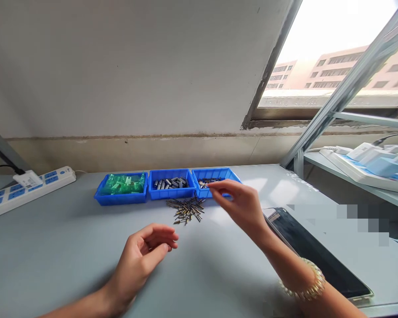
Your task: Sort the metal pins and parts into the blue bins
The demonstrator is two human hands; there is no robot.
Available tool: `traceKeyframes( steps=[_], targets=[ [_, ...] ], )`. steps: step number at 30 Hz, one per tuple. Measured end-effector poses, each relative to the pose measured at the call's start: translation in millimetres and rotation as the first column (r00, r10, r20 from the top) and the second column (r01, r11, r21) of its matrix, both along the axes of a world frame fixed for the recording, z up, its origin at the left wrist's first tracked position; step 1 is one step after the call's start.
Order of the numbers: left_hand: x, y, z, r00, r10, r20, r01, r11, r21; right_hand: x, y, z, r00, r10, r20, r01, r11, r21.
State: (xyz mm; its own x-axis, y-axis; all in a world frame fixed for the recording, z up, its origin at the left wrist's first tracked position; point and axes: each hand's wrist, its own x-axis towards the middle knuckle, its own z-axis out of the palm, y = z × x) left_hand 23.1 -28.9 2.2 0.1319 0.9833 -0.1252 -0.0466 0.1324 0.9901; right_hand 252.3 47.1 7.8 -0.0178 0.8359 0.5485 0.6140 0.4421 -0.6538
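My right hand [240,205] is raised in front of the right blue bin [234,174], thumb and forefinger pinched together. Whatever may be between those fingertips is too small to make out. Thin metal pins lie in that bin, partly hidden by the hand. Just left of it on the tabletop is a loose pile of pointed metal pieces [187,210] with brassy parts. My left hand [141,254] hovers nearer to me, below the pile; its fingers are loosely curled, thumb apart, with nothing visible in them.
The middle blue bin [172,193] holds short grey metal pieces; the left one [121,199] holds green plastic bags. A dark-screened tablet [318,251] lies beneath my right forearm. Power strips sit at far left [58,176] and on the right-hand shelf [378,170].
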Motion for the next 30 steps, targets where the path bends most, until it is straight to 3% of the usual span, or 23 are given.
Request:
traceKeyframes(
  steps=[1, 4, 7, 12, 15, 30],
  targets=[
    [0, 0, 1.2, 1.0, -0.002, 0.001, 0.002, 1.0, -0.011, 6, 7, -2.4, 0.993, -0.099, 0.057, 0.097, 0.994, 0.039],
    [1, 0, 2.3, 1.0, -0.012, -0.002, 0.012, 1.0, -0.018, 18, 20, -9.8, 0.972, -0.188, 0.138, 0.182, 0.982, 0.055],
    [-1, -1, 0.0, 1.0, -0.025, -0.012, 0.025, 1.0, 0.005, 15, 18, -12.5, 0.967, -0.147, 0.208, 0.143, 0.989, 0.033],
    [-2, 0, -3.2, 0.999, -0.022, -0.032, 0.022, 1.0, 0.017, -6, -3, -13.9, 0.934, 0.097, 0.343, -0.053, 0.989, -0.135],
    [-3, 0, -4.9, 0.999, -0.029, -0.044, 0.03, 0.999, 0.022, -16, -10, -17.2, 0.904, 0.166, 0.394, -0.081, 0.972, -0.222],
    [-4, 1, -9.2, 0.998, -0.032, -0.057, 0.033, 0.999, 0.015, -27, -16, -27.5, 0.872, 0.065, 0.485, 0.094, 0.95, -0.297]
  ],
)
